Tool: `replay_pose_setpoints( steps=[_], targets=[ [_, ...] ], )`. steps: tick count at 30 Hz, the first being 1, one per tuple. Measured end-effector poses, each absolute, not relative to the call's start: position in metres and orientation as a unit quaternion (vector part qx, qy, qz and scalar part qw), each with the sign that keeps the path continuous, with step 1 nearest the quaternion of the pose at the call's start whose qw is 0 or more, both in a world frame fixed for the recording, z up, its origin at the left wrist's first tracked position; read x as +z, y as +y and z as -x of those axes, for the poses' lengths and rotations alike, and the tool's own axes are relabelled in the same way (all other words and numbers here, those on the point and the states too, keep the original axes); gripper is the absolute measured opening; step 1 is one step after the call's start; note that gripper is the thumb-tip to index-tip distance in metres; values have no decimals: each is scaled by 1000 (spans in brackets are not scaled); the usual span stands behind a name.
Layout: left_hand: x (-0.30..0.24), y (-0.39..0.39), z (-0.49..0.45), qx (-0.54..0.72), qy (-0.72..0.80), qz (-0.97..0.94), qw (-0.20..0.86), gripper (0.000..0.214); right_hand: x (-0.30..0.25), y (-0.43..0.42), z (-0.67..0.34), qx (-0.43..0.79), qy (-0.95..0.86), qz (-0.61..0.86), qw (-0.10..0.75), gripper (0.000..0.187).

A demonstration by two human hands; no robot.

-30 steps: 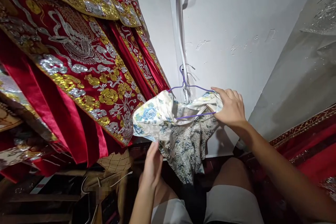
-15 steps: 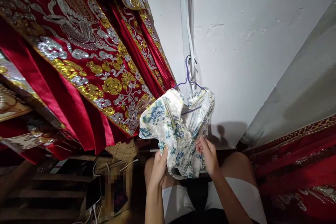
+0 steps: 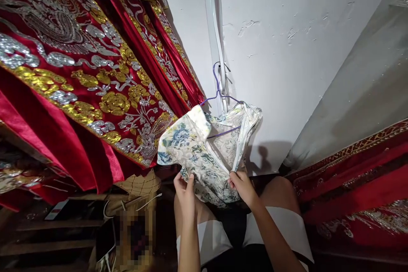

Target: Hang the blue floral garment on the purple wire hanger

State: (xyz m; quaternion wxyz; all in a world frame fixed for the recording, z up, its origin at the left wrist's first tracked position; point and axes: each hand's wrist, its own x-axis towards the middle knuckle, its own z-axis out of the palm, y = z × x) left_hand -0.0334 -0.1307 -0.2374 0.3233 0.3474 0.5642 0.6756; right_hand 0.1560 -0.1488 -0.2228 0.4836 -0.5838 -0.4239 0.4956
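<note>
A cream garment with a blue floral print [image 3: 204,148] hangs on a purple wire hanger [image 3: 217,89] hooked on a white wall fitting. My left hand [image 3: 185,191] pinches the garment's lower left edge. My right hand [image 3: 242,185] grips the lower right edge beside the open front seam. Both hands are closed on the cloth, a short way apart, just above my knees.
Red robes with gold and silver embroidery [image 3: 95,72] hang close on the left. More red embroidered cloth [image 3: 357,178] lies at the right under a grey sheet [image 3: 360,93]. A woven basket [image 3: 140,185], cables and wooden shelving sit low on the left. A white wall [image 3: 287,51] stands behind.
My right hand has come down from the garment's shoulder on the hanger to its lower edge. Both hands now hold the hem, spread slightly wider than half a second ago.
</note>
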Motion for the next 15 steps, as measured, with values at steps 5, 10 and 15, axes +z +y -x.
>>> replay_pose_setpoints(
  steps=[5,10,15],
  targets=[
    [-246,-133,-11,662,537,-449,270,40,-214,-152,-159,505,-417,579,486,42],
    [-226,-154,-45,523,409,-594,453,26,-206,-159,-162,492,-432,542,527,55],
    [-203,-155,-48,469,402,-634,466,25,-200,-164,-170,477,-450,531,537,64]
  ],
)
